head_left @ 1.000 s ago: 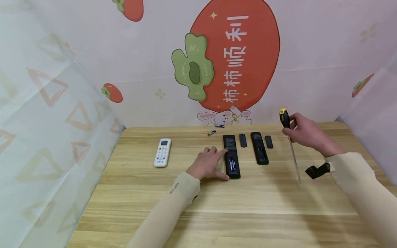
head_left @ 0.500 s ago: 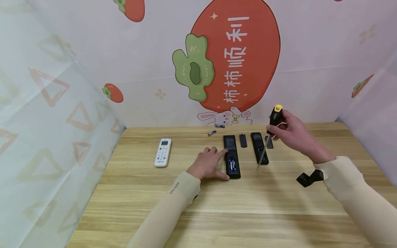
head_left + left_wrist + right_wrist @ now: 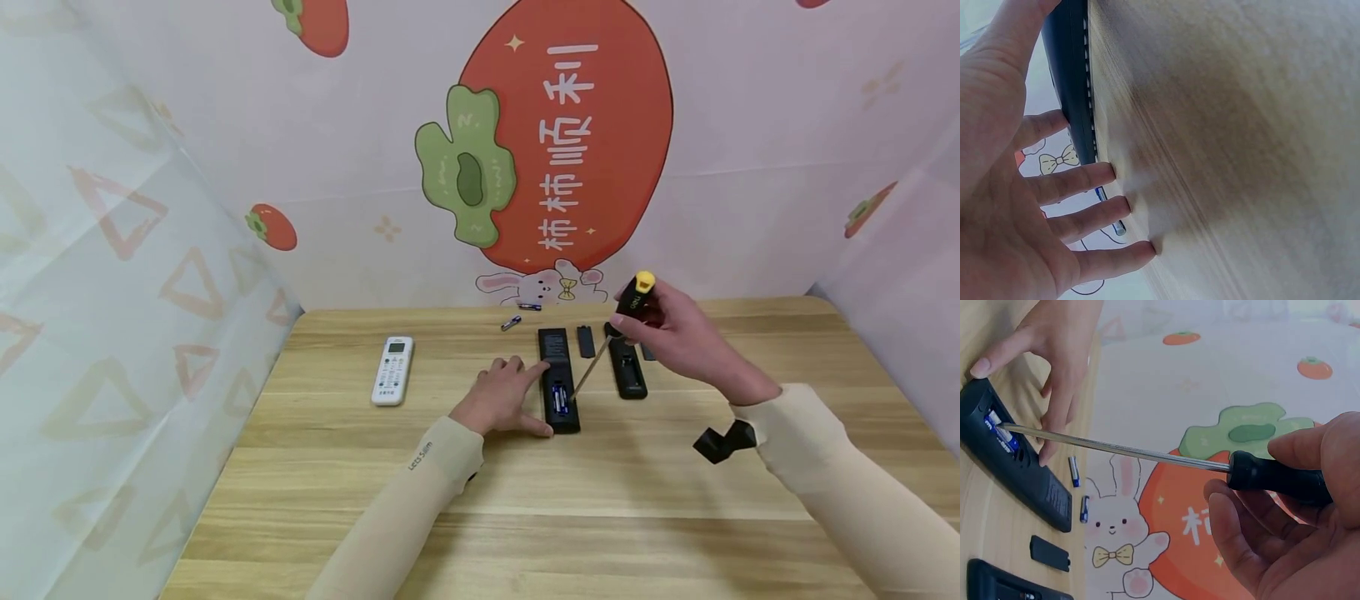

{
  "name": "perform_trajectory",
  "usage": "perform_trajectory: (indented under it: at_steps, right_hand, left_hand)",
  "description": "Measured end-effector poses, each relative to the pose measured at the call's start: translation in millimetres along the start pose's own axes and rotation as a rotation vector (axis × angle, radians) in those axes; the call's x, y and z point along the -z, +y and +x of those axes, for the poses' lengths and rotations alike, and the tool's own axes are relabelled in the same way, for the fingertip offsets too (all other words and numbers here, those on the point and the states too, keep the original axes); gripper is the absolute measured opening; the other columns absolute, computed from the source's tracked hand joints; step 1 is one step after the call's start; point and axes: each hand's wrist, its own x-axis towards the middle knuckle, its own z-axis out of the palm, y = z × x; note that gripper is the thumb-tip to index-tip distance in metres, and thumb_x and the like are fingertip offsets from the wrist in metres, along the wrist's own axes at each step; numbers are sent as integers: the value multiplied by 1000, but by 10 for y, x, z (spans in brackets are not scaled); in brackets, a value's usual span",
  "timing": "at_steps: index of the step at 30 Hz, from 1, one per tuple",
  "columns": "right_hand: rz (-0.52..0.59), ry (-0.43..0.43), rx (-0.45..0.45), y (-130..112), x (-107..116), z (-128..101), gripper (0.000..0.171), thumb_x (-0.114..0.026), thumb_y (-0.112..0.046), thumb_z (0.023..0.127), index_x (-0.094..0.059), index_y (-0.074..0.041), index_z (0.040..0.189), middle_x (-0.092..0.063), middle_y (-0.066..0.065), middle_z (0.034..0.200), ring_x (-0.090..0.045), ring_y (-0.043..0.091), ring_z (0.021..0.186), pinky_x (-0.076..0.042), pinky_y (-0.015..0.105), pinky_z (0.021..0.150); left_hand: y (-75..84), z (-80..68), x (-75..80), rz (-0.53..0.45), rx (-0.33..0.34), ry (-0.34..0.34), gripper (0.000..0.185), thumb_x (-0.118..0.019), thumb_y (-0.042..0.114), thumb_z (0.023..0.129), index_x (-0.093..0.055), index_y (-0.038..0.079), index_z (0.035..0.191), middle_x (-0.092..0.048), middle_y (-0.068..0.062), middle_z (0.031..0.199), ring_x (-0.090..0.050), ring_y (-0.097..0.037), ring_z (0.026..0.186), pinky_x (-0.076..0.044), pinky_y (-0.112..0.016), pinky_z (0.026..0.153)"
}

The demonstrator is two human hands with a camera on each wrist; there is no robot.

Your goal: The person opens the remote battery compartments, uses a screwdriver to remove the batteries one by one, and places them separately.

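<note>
Fingers (image 3: pixel 1235 534) of the right hand (image 3: pixel 678 337) curl round the screwdriver (image 3: pixel 609 337) handle, its tip at the blue batteries (image 3: pixel 558 397) in the open black remote (image 3: pixel 558 379). Left hand (image 3: pixel 498 400) lies with straight fingers on the bench (image 3: pixel 525 500), thumb and forefinger touching that remote's near edge.

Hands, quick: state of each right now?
Left hand: open, fingers flat, steadying the black remote.
Right hand: closed, gripping the screwdriver.

Your right hand (image 3: pixel 675 337) hides part of the far cover (image 3: pixel 648 353); the white remote's (image 3: pixel 392 370) buttons are too small to read.
</note>
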Motion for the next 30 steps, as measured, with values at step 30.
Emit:
perform_trajectory:
  at_steps: [30]
  right_hand:
    - [-46,-80,19,-69,-82,-21,27,-66,-15,100,-55,-2,122,-64,13,107,-65,26,89,-56,24,77]
  left_hand:
    - [-10,12,-29,7,-1,9,103,-79,71,72,-38,31,158,-52,-10,140,-46,-33,129,-43,-56,105]
